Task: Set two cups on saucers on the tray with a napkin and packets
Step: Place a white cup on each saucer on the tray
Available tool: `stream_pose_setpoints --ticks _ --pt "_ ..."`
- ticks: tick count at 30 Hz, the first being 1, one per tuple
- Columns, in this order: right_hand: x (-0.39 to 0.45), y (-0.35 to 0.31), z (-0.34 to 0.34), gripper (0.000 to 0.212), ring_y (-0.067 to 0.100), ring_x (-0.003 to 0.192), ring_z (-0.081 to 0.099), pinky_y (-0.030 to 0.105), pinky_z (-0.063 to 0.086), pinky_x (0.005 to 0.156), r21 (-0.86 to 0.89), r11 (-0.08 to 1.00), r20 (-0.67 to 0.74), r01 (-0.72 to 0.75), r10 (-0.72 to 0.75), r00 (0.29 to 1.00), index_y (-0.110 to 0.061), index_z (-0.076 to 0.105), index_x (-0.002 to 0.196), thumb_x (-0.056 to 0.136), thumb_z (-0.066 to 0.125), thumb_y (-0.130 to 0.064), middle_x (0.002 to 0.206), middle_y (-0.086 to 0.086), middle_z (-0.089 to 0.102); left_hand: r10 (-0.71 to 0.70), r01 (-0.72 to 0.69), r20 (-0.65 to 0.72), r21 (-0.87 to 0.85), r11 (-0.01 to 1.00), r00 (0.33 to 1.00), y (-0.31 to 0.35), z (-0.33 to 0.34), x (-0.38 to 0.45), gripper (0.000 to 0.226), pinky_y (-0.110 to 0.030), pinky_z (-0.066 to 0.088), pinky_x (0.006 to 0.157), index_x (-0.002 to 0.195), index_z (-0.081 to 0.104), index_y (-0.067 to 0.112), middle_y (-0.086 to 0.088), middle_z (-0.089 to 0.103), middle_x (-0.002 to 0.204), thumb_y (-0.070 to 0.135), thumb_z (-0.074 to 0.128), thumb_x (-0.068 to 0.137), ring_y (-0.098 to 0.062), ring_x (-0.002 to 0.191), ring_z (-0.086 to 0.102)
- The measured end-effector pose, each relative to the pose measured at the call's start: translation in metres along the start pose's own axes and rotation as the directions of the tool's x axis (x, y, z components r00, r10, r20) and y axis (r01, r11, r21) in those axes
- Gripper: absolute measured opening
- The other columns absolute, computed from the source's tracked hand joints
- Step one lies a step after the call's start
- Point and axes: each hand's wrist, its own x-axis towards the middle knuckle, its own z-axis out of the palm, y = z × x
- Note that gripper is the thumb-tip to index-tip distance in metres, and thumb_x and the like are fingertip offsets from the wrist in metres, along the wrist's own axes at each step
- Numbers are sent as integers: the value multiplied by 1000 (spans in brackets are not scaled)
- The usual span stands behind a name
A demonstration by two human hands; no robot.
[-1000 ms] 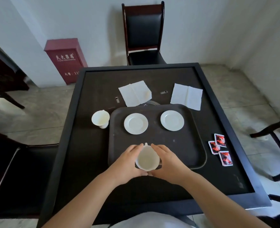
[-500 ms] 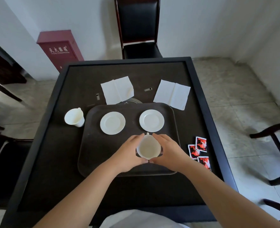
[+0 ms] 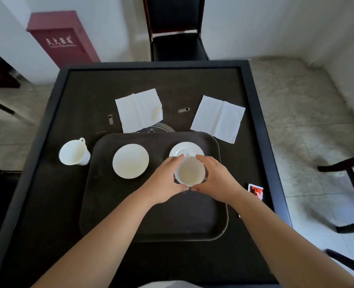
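Note:
A white cup (image 3: 189,171) is held between my left hand (image 3: 165,179) and my right hand (image 3: 217,178), both curled round its sides. It hangs over the near edge of the right saucer (image 3: 186,149) on the dark tray (image 3: 151,223). The left saucer (image 3: 130,161) lies bare on the tray. A second white cup (image 3: 74,152) stands on the table left of the tray. Two white napkins (image 3: 139,110) (image 3: 218,118) lie beyond the tray. Red packets (image 3: 255,191) lie right of the tray, mostly hidden by my right forearm.
The black table (image 3: 84,86) has a raised rim. A round dark disc (image 3: 154,128) peeks out behind the tray. A black chair (image 3: 177,38) stands at the far side, a red cabinet (image 3: 61,38) at the back left, and chair legs (image 3: 348,194) to the right.
Both hands carried the cup away from me across the tray, from its near edge to above the right saucer. The view shifted too.

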Motion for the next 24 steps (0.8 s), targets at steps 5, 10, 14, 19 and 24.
stream_pose_setpoints --ticks 5,10,14,19,24 --pt "29 5 -3 96 17 128 44 38 42 104 33 999 -3 -24 24 1000 -18 36 147 67 88 -28 146 -1 43 -5 6 -21 3 1000 1000 -12 -5 31 94 -29 38 101 152 24 29 7 34 151 29 82 78 -15 132 39" --pt "50 9 -3 88 13 124 44 25 42 94 53 999 -38 1 1 999 -20 43 143 67 86 -20 130 -15 45 -8 7 -26 -25 1000 1000 -23 -8 55 93 -29 39 98 150 27 31 7 35 149 27 84 76 -15 129 42" --pt "60 13 0 88 10 125 42 26 41 98 79 997 -36 -16 19 999 -19 42 144 68 86 -17 136 -10 46 -13 13 -28 -14 1000 1000 -29 -7 67 98 -26 34 96 152 24 31 8 34 149 27 85 75 -11 127 40" --pt "60 19 3 89 4 114 43 30 45 98 90 995 -15 -48 49 999 -23 41 144 67 85 -17 138 -8 45 6 -7 -14 -62 998 1000 -34 0 69 95 -28 39 99 148 27 35 10 36 146 24 86 74 -10 127 41" --pt "57 19 7 88 12 123 45 38 46 100 115 992 -25 -54 58 998 -21 38 146 70 84 -16 144 -4 42 5 -6 -9 -119 993 1000 -35 3 65 93 -28 39 103 150 25 33 11 33 148 20 83 78 -4 126 37"
